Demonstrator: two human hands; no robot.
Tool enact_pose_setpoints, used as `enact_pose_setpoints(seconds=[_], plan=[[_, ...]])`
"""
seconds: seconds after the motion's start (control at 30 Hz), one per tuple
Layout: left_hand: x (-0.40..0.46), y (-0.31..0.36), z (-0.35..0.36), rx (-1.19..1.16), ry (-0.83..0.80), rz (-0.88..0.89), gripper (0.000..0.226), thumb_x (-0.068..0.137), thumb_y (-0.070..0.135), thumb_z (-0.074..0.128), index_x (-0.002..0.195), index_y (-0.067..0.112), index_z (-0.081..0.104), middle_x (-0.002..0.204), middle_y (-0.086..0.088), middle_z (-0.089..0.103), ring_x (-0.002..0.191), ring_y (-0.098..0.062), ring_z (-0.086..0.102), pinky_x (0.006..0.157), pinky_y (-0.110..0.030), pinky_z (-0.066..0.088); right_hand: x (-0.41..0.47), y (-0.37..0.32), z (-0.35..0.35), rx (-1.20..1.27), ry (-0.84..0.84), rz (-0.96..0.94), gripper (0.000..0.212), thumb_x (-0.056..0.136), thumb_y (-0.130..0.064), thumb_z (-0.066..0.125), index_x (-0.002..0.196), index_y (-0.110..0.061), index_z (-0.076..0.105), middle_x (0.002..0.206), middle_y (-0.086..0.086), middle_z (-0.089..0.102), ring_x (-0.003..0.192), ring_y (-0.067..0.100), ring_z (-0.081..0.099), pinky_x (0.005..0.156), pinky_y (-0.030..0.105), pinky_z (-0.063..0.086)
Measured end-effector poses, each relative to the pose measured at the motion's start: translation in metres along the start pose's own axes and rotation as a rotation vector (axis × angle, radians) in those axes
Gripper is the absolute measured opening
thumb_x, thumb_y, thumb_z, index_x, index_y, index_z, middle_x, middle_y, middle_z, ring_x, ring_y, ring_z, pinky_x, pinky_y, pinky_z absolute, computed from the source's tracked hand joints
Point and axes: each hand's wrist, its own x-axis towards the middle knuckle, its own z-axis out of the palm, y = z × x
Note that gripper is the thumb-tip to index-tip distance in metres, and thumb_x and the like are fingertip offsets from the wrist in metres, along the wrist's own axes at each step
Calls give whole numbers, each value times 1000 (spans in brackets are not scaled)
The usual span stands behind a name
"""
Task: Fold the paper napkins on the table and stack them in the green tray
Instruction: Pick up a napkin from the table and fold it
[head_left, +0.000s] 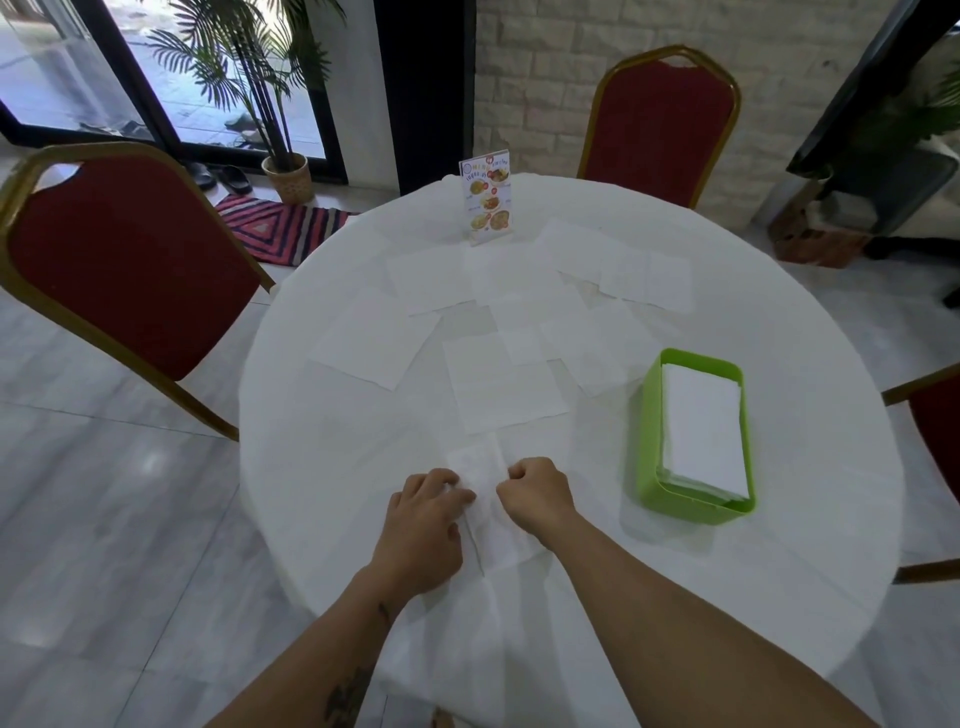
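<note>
A white paper napkin (491, 512) lies folded into a narrow strip near the front of the round table (322, 467). My left hand (423, 525) presses on its left side with the fingertips on the paper. On its right edge my right hand (535, 491) is curled and pinches the paper. Several unfolded white napkins (498, 384) lie spread across the middle of the table. To the right stands the green tray (649, 431), holding a stack of folded napkins (701, 431).
A standing menu card (487, 196) is at the far side of the table. Red chairs with gold frames stand at the left (119, 270), far right (660, 124) and right edge (935, 431). Marble floor surrounds the table.
</note>
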Motion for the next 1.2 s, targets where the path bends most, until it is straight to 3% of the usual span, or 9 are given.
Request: enact_pose_setpoints(seconds=[0.2, 0.4, 0.57, 0.7, 0.83, 0.93, 1.03, 1.13, 1.2], plan=[[8, 14, -3, -192, 91, -60, 42, 83, 8, 51, 119, 27, 61, 128, 8, 49, 117, -16, 45, 101, -28, 39, -7, -5, -24, 7, 79, -117, 4, 78, -9, 55, 76, -10, 59, 71, 0, 60, 63, 17, 53, 55, 29, 40], [54, 85, -26, -534, 276, -53, 40, 83, -3, 52, 107, 26, 64, 112, 8, 53, 100, -9, 55, 81, -14, 43, -2, 1, -124, 134, 309, -237, 7, 83, -15, 67, 77, -11, 64, 76, 3, 67, 68, 13, 56, 59, 25, 42], [90, 165, -19, -631, 182, 40, 40, 85, -3, 48, 110, 24, 65, 114, 6, 55, 95, -8, 58, 81, -16, 45, 6, 37, -201, 230, 431, -83, 10, 82, -9, 65, 77, -17, 68, 72, -6, 63, 69, 12, 57, 56, 21, 41], [100, 200, 0, -530, 23, 105, 43, 86, 3, 51, 123, 24, 59, 121, 6, 53, 98, -11, 56, 85, -16, 41, 13, 64, -223, 200, 414, 42, 10, 77, -2, 55, 73, -8, 63, 73, 4, 63, 75, 27, 59, 58, 29, 41], [105, 210, 15, -377, -11, 184, 45, 85, 7, 54, 129, 19, 56, 128, 1, 51, 109, -14, 53, 97, -23, 41, 21, 70, -230, 192, 426, 81, 26, 75, -2, 55, 98, 1, 66, 91, 11, 68, 83, 29, 62, 69, 36, 50], [109, 213, 20, -249, -23, 231, 47, 86, 12, 52, 132, 17, 54, 139, 0, 46, 124, -19, 46, 107, -30, 37, 22, 69, -230, 38, 403, 47, 45, 77, -12, 60, 121, -9, 53, 108, 8, 57, 97, 29, 58, 76, 32, 46], [113, 214, 23, -120, -42, 260, 47, 86, 16, 49, 133, 18, 53, 147, 1, 39, 126, -23, 43, 109, -37, 36, 21, 71, -223, -410, 461, -84, 59, 79, -24, 60, 134, -13, 43, 129, 9, 46, 116, 31, 48, 90, 38, 43], [115, 211, 25, -81, -23, 282, 47, 84, 17, 45, 129, 19, 57, 147, 0, 40, 125, -23, 44, 107, -39, 38, 17, 80, -211, -720, 353, -301, 45, 84, -29, 53, 127, -17, 48, 131, 5, 47, 119, 28, 45, 95, 41, 35], [114, 204, 24, -133, 16, 254, 43, 82, 17, 46, 122, 21, 61, 142, 0, 43, 123, -21, 46, 105, -35, 40, 14, 83, -207, -802, 248, -326, 35, 84, -29, 50, 117, -19, 52, 125, 3, 51, 115, 27, 47, 91, 42, 33]])
